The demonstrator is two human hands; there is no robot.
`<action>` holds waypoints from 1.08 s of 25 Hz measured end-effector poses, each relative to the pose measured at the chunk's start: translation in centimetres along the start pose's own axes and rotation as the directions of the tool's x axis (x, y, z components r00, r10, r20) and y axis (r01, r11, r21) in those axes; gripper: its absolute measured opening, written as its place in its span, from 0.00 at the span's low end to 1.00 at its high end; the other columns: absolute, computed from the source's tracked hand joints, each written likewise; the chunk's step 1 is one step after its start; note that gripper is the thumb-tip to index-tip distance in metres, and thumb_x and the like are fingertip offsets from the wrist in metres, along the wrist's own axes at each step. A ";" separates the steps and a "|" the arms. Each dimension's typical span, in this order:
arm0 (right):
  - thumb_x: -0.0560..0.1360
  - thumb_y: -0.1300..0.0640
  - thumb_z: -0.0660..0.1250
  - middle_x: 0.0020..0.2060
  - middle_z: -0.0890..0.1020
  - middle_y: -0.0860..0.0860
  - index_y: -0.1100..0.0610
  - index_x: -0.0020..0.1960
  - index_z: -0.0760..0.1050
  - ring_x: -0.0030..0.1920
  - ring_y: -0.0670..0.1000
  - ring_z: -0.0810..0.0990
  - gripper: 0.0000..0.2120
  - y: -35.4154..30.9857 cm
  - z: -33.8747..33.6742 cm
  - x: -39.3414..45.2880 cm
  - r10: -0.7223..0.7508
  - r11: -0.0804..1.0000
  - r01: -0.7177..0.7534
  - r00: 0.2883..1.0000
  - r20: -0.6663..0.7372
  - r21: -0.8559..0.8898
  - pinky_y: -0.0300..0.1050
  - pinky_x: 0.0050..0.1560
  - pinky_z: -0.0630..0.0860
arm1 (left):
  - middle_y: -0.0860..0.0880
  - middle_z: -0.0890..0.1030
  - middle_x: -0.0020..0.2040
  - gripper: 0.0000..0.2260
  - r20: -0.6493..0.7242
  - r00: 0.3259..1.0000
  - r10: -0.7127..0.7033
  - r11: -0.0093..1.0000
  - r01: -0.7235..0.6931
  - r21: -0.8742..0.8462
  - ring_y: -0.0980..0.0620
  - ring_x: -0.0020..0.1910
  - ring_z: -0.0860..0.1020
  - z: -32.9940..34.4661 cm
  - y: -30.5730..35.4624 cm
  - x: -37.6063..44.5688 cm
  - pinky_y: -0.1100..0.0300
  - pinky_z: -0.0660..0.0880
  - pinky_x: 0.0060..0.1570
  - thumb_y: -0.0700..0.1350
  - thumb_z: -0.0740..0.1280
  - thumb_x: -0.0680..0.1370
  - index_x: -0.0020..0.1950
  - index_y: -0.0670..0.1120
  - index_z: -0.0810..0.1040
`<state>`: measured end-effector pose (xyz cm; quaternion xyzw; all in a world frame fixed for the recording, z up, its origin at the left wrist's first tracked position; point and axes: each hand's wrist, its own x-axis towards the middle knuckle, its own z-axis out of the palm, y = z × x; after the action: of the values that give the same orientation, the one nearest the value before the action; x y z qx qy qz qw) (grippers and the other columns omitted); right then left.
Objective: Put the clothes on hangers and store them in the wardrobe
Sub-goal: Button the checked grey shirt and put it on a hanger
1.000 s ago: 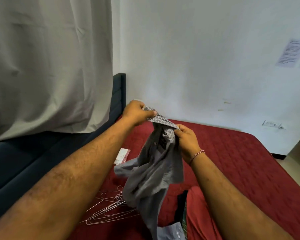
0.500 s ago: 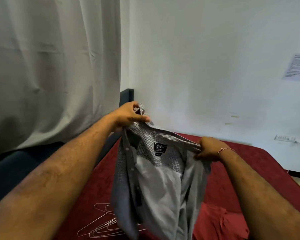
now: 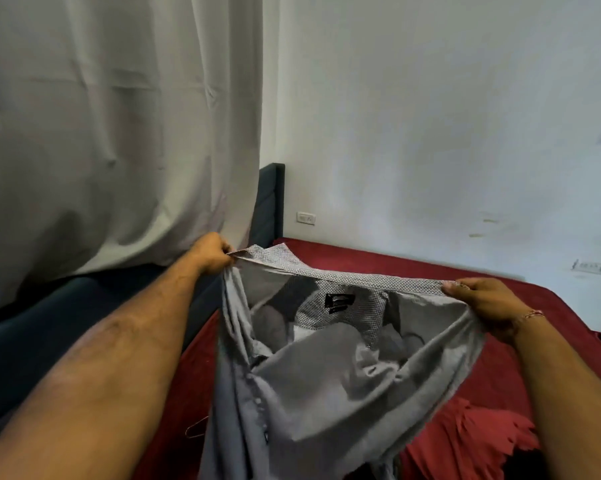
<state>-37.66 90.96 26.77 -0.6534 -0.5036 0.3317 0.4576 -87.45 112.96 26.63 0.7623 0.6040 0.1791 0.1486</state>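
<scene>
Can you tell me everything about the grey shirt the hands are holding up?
The grey shirt is thin, soft-looking cloth with buttons down its front edge. Its collar band has a tiny dotted pattern, and a small black label sits inside below it. It is open and stretched wide, inside facing the camera, the rest hanging crumpled over the red bed. The left hand pinches one collar end, the right hand the other.

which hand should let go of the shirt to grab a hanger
Probably the left. The left hand and right hand each pinch an end of the grey shirt collar, but the only hanger showing lies on the bed below the left forearm.
</scene>
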 end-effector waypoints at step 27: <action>0.75 0.61 0.75 0.31 0.78 0.58 0.66 0.40 0.84 0.32 0.52 0.73 0.08 2.9 9.2 -11.8 0.318 0.935 -0.331 0.941 -0.115 -0.125 0.46 0.37 0.70 | 0.45 0.78 0.35 0.11 0.092 0.981 -0.172 0.601 0.178 -0.779 0.49 0.36 0.74 -5.7 -11.6 -7.5 0.56 0.70 0.40 0.41 0.62 0.80 0.39 0.45 0.77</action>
<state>-48.08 81.82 20.46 -0.7733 -0.3893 0.3351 0.3718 -101.62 108.32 25.90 0.5588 0.5365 0.4059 0.4849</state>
